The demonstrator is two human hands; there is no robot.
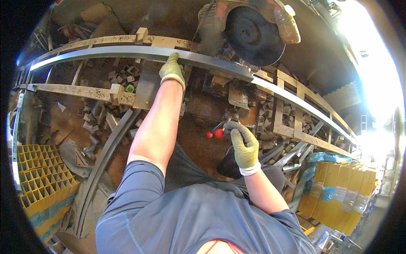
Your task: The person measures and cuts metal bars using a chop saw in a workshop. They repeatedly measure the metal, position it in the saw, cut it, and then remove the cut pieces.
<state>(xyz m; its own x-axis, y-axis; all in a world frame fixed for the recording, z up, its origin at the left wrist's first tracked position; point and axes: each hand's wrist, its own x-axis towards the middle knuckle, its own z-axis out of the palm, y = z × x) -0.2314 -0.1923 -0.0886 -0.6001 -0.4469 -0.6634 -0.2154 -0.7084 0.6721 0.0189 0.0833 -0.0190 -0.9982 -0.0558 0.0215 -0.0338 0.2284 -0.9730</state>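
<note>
A long grey metal bar [114, 51] lies across the far side, along a ladder-like frame. My left hand [172, 71], in a yellow-green work glove, is closed on the bar's near edge with the thumb on top. The bar's right end lies beside a dark round cutting disc [249, 31], and a second bright metal bar [296, 103] continues to the right. My right hand [244, 146], gloved alike, has its fingers curled beside a red ball-knobbed lever [218, 133]. What these fingers hold is hidden. Another red knob [209, 135] sits just left of it.
The pale frame [84, 91] supports the bar on the left, and another frame [304, 136] stands on the right. Many short cut-offs [122, 78] lie below. Stacked yellow square tubes [40, 178] stand at lower left, a wrapped yellow bundle [338, 190] at lower right.
</note>
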